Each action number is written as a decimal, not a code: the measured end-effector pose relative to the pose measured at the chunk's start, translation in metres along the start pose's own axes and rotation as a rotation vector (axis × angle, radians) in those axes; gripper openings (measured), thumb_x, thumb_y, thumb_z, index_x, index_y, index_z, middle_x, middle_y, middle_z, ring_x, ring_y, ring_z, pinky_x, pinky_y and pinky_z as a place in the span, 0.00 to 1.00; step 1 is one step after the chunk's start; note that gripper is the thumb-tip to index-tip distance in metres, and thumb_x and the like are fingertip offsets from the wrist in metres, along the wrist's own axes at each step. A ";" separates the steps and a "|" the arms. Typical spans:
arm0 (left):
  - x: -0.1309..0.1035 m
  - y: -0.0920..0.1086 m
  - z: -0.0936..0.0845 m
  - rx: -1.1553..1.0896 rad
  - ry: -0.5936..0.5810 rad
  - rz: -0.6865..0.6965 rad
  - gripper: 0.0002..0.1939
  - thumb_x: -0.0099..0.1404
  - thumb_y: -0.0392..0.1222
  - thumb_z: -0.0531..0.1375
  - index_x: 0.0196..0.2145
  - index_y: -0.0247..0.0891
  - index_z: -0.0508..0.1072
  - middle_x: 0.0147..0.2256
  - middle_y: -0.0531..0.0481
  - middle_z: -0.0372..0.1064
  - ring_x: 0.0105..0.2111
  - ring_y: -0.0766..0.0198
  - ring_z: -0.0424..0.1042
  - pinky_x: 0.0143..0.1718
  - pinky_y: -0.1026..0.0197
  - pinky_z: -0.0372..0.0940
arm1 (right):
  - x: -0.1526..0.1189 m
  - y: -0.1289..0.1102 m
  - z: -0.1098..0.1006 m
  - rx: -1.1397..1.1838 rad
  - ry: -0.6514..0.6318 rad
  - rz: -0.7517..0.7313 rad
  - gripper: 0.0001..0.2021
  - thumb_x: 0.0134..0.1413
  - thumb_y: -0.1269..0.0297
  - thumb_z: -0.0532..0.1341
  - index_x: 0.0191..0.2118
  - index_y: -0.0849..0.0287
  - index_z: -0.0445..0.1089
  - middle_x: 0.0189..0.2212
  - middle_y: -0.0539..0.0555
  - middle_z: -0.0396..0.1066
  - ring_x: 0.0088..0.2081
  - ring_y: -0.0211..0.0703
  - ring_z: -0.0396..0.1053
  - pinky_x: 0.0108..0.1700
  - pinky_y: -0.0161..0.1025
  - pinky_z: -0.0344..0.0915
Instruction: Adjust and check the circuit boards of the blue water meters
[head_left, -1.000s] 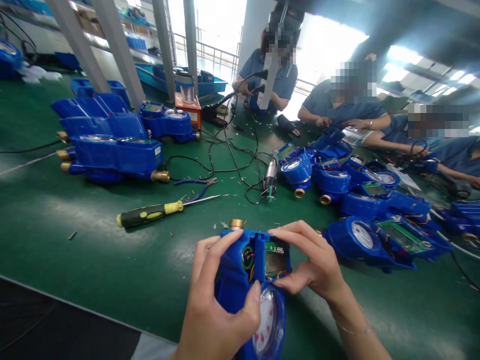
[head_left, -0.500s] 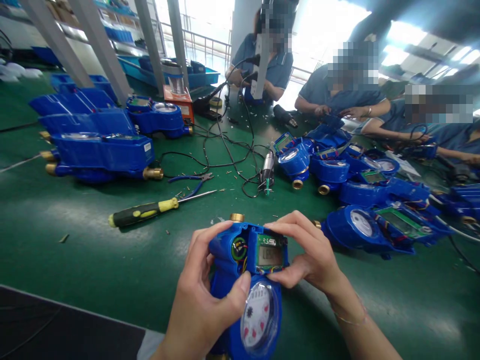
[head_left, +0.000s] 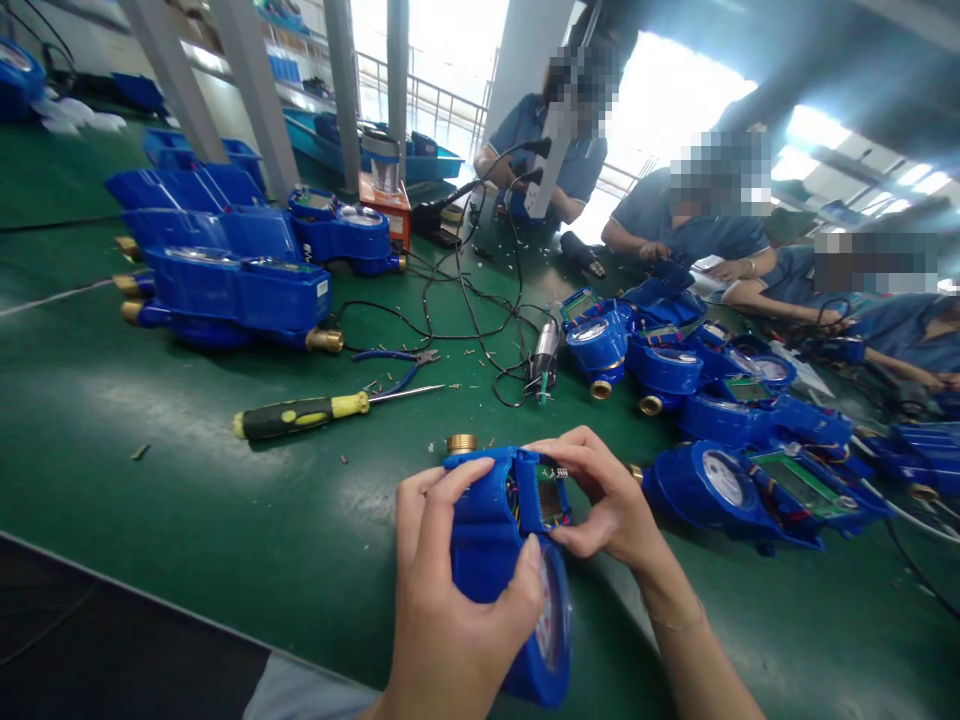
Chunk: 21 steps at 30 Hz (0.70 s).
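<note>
A: The biggest thing by you is the green table [head_left: 247, 540], and it goes far out past your hands.

B: Across it from you, some people [head_left: 682, 215] in blue shirts are bent over the table.

A: On your right there is a big bunch of meters [head_left: 720, 410], all close together.

B: On your left there is a stack of blue cases [head_left: 232, 295] with brass ends.

A: Where is your own blue meter [head_left: 484, 515]? It is right in front of you, tipped a bit, between your two hands. I can't tell if it touches the table.

B: Your left hand [head_left: 454, 590] hugs its big side, fingers over the far part, thumb by the round dial [head_left: 553, 610].

A: Your right hand [head_left: 607, 505] pinches the little box [head_left: 529, 490] on it. There is a green board [head_left: 553, 495] inside.

B: Ahead, to the left, lies your black and yellow screwdriver [head_left: 304, 415].

A: Just past its thin end are blue pliers [head_left: 405, 370], legs spread.

B: A brass ring [head_left: 461, 444] pokes out of your meter's far end.

A: And tiny bits [head_left: 344, 460] are scattered round your tools.
</note>
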<state>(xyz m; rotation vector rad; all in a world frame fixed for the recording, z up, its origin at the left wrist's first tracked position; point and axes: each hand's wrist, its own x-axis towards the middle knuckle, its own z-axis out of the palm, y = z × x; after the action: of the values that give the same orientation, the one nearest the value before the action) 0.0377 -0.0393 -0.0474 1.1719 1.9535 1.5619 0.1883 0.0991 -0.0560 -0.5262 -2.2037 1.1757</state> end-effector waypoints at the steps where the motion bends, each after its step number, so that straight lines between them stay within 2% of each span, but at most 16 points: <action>1: 0.002 -0.002 0.000 -0.030 -0.010 -0.035 0.24 0.60 0.41 0.61 0.53 0.49 0.63 0.51 0.48 0.59 0.53 0.53 0.66 0.54 0.47 0.68 | 0.001 -0.002 0.003 0.008 -0.013 0.024 0.28 0.49 0.58 0.70 0.57 0.51 0.67 0.46 0.56 0.64 0.48 0.49 0.67 0.51 0.45 0.68; 4: 0.010 -0.013 -0.002 -0.204 -0.102 -0.218 0.24 0.61 0.45 0.61 0.55 0.49 0.61 0.53 0.48 0.60 0.54 0.53 0.67 0.57 0.45 0.65 | 0.003 -0.011 0.016 0.041 -0.018 0.108 0.30 0.51 0.55 0.67 0.59 0.52 0.62 0.51 0.58 0.60 0.54 0.52 0.64 0.55 0.46 0.66; 6: 0.016 -0.023 -0.003 -0.326 -0.164 -0.314 0.27 0.62 0.49 0.61 0.56 0.48 0.59 0.54 0.46 0.62 0.54 0.53 0.68 0.57 0.45 0.65 | 0.004 -0.016 0.028 0.068 0.031 0.173 0.31 0.51 0.52 0.66 0.59 0.53 0.60 0.54 0.57 0.60 0.56 0.54 0.62 0.58 0.48 0.63; 7: 0.018 -0.027 -0.004 -0.361 -0.191 -0.326 0.28 0.63 0.52 0.60 0.58 0.48 0.58 0.54 0.46 0.63 0.55 0.53 0.68 0.57 0.46 0.65 | 0.005 -0.018 0.033 0.083 0.064 0.210 0.31 0.51 0.51 0.67 0.58 0.52 0.60 0.53 0.57 0.61 0.56 0.54 0.63 0.58 0.47 0.63; 9: 0.026 -0.036 -0.011 -0.344 -0.268 -0.266 0.27 0.66 0.54 0.57 0.59 0.48 0.56 0.55 0.44 0.63 0.55 0.53 0.67 0.56 0.48 0.66 | 0.007 -0.020 0.040 0.119 0.114 0.290 0.28 0.52 0.51 0.66 0.56 0.52 0.60 0.51 0.55 0.64 0.52 0.51 0.66 0.55 0.45 0.64; 12: 0.048 -0.051 -0.037 -0.058 -0.450 0.000 0.22 0.69 0.54 0.53 0.58 0.48 0.60 0.53 0.46 0.64 0.52 0.54 0.68 0.51 0.51 0.67 | 0.011 -0.021 0.042 0.117 0.149 0.346 0.25 0.52 0.51 0.67 0.54 0.52 0.63 0.49 0.54 0.68 0.50 0.51 0.68 0.53 0.44 0.65; 13: 0.059 -0.057 -0.049 0.093 -0.446 0.113 0.19 0.69 0.53 0.53 0.55 0.48 0.65 0.51 0.47 0.66 0.50 0.55 0.68 0.50 0.52 0.67 | 0.012 -0.021 0.042 0.102 0.163 0.347 0.25 0.52 0.51 0.68 0.53 0.53 0.64 0.49 0.54 0.68 0.51 0.51 0.68 0.54 0.45 0.64; 15: 0.085 -0.073 -0.074 0.432 -0.294 0.302 0.16 0.69 0.52 0.56 0.50 0.44 0.70 0.50 0.46 0.66 0.52 0.52 0.65 0.55 0.47 0.61 | 0.014 -0.022 0.041 0.078 0.180 0.333 0.23 0.50 0.52 0.69 0.50 0.53 0.67 0.48 0.54 0.69 0.51 0.51 0.68 0.54 0.45 0.64; 16: 0.098 -0.082 -0.084 0.639 -0.220 0.331 0.17 0.69 0.51 0.55 0.51 0.43 0.70 0.50 0.44 0.65 0.52 0.49 0.64 0.54 0.44 0.61 | 0.015 -0.022 0.040 0.071 0.186 0.321 0.23 0.50 0.53 0.70 0.50 0.53 0.68 0.47 0.54 0.70 0.51 0.51 0.68 0.54 0.45 0.64; 17: 0.110 -0.091 -0.093 0.859 -0.206 0.310 0.18 0.69 0.49 0.55 0.52 0.42 0.69 0.52 0.41 0.65 0.51 0.44 0.64 0.50 0.42 0.62 | 0.016 -0.022 0.040 0.064 0.193 0.304 0.22 0.49 0.53 0.70 0.49 0.53 0.69 0.47 0.54 0.70 0.50 0.51 0.69 0.53 0.45 0.64; 18: 0.120 -0.099 -0.100 1.010 -0.261 0.297 0.18 0.69 0.49 0.54 0.53 0.41 0.69 0.51 0.39 0.65 0.51 0.41 0.64 0.46 0.41 0.64 | 0.016 -0.022 0.040 0.054 0.201 0.285 0.22 0.49 0.53 0.70 0.49 0.54 0.69 0.47 0.54 0.70 0.50 0.51 0.69 0.53 0.46 0.64; 21: 0.140 -0.115 -0.112 1.087 -0.386 0.316 0.15 0.69 0.45 0.54 0.49 0.39 0.72 0.44 0.41 0.69 0.45 0.45 0.68 0.40 0.49 0.65 | 0.022 -0.022 0.039 0.011 0.210 0.239 0.22 0.49 0.51 0.70 0.48 0.53 0.71 0.46 0.53 0.71 0.49 0.51 0.69 0.52 0.46 0.64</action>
<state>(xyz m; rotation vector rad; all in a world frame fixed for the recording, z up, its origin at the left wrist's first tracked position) -0.1675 -0.0019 -0.0914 2.0445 2.4143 0.1775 0.1451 0.0759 -0.0477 -0.8861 -1.9954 1.1910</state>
